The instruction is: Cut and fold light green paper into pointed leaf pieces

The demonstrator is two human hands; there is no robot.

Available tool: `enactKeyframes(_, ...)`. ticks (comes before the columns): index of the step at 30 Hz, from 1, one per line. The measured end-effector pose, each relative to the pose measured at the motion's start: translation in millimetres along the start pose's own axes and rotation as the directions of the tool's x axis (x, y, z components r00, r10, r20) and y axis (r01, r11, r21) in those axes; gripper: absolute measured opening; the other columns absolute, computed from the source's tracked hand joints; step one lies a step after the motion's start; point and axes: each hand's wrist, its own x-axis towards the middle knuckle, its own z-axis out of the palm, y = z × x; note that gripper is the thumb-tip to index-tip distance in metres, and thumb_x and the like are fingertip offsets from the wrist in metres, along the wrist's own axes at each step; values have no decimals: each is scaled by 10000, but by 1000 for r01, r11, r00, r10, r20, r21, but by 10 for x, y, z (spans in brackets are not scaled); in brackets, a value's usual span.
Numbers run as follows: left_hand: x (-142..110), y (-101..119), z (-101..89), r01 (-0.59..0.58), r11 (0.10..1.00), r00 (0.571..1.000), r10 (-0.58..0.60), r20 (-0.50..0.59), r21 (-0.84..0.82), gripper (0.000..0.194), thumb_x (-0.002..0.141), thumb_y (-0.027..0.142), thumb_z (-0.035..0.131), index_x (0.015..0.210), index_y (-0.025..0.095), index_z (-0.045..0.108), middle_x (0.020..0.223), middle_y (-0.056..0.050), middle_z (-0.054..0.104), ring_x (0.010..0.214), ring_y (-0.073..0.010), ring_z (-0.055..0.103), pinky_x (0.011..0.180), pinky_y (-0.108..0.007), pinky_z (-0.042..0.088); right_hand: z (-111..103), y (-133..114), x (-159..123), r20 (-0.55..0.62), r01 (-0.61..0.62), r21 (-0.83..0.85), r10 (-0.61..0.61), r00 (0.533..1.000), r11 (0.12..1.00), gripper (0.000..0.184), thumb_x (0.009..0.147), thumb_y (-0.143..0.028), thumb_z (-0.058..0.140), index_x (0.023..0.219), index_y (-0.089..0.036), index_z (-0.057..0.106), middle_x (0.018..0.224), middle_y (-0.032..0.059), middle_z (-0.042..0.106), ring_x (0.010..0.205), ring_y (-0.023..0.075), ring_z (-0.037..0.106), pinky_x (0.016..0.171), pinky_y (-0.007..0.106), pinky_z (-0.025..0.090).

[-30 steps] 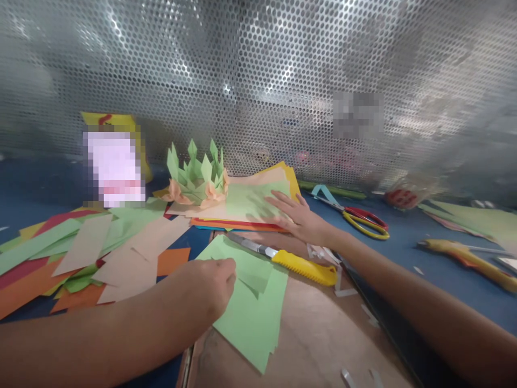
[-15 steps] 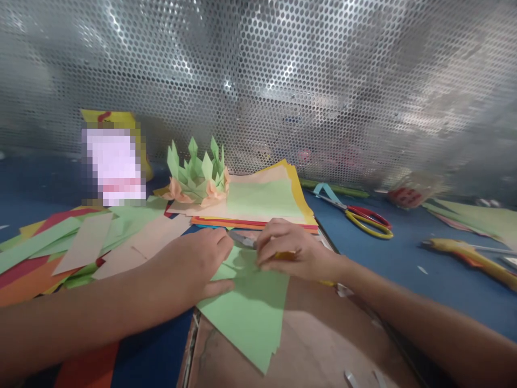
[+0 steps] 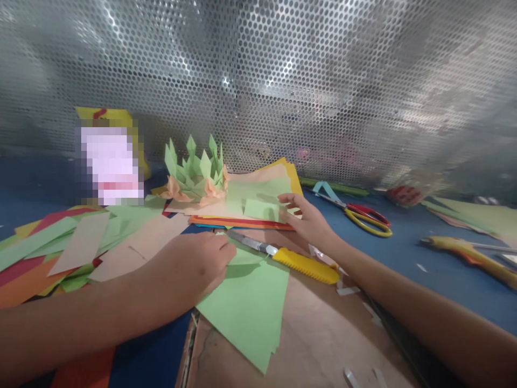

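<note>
The left hand's fingers (image 3: 230, 250) are curled over the green sheets (image 3: 250, 312) on the board (image 3: 323, 323); their tips are partly hidden, so whether they grip paper cannot be told. The right hand (image 3: 305, 218) has its fingers partly spread at the edge of a small green piece (image 3: 260, 210) above the paper stack (image 3: 238, 188); a pinch cannot be made out. A yellow cutter (image 3: 307, 265) lies between the hands. Pixelation covers a bright panel (image 3: 111, 161), hiding any writing; the yellow packet (image 3: 117, 116) behind shows a red mark. Both forearms are cut off.
</note>
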Motion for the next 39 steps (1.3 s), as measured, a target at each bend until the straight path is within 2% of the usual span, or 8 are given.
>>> enactKeyframes(4,-2,-22,-104,43,991,995,-55,-88,-128,151,861,172,406,797,164,542,730,-42,573,657,-212,563,553,-317,380,4,-4,-24,98,100,-132,-87,991,986,273,835,-289,503,1080,-215,598,1158,88,615,1015,223,577,843,376,477)
enactKeyframes(7,11,-71,-140,121,894,971,-197,-135,-431,112,871,228,423,842,188,523,733,-4,563,651,-177,568,583,-302,418,5,-62,-50,215,226,-195,-183,959,954,295,840,-265,506,1106,-219,626,1230,80,608,1133,234,544,961,393,412)
enactKeyframes(12,102,-178,-6,197,344,921,-386,53,-918,181,867,356,492,951,208,431,800,32,534,515,-95,586,483,-224,477,-22,-178,-94,289,312,-320,-221,931,895,260,807,-231,558,1029,-210,691,1062,63,706,975,244,635,848,355,467)
enactKeyframes(15,145,-198,95,201,192,897,-431,102,-960,238,848,304,515,1022,199,392,837,25,521,492,-78,597,455,-197,465,-50,-236,-108,285,323,-387,-221,933,863,185,805,-206,563,871,-219,734,912,28,744,856,220,661,766,307,472)
enactKeyframes(22,148,-200,198,123,191,889,-457,23,-974,275,823,270,545,1075,249,436,1073,-12,461,549,-62,613,496,-223,526,-105,-341,-112,267,346,-477,-242,933,808,203,845,-217,523,808,-209,723,843,25,739,796,201,655,714,284,446)
enactKeyframes(28,126,-173,144,217,259,883,-464,75,-941,386,857,299,505,1237,232,496,772,6,585,683,-163,667,528,-225,497,-100,-255,-91,339,378,-487,-228,913,788,321,807,-322,612,1101,-201,654,1040,66,715,878,236,663,709,292,470)
enactKeyframes(33,112,-100,119,109,234,892,-451,-9,-966,507,841,264,537,1332,244,410,1299,-88,477,807,-161,669,567,-224,518,-80,-245,-103,387,418,-469,-244,889,778,205,874,-243,509,859,-223,712,868,25,743,804,195,669,728,273,461)
enactKeyframes(39,84,-54,172,49,142,921,-389,-10,-989,547,844,233,541,1363,240,368,1389,-121,396,867,-165,652,598,-210,527,-70,-231,-98,391,417,-475,-239,889,775,368,849,-372,570,1158,-172,588,1060,100,693,900,230,651,725,291,465)
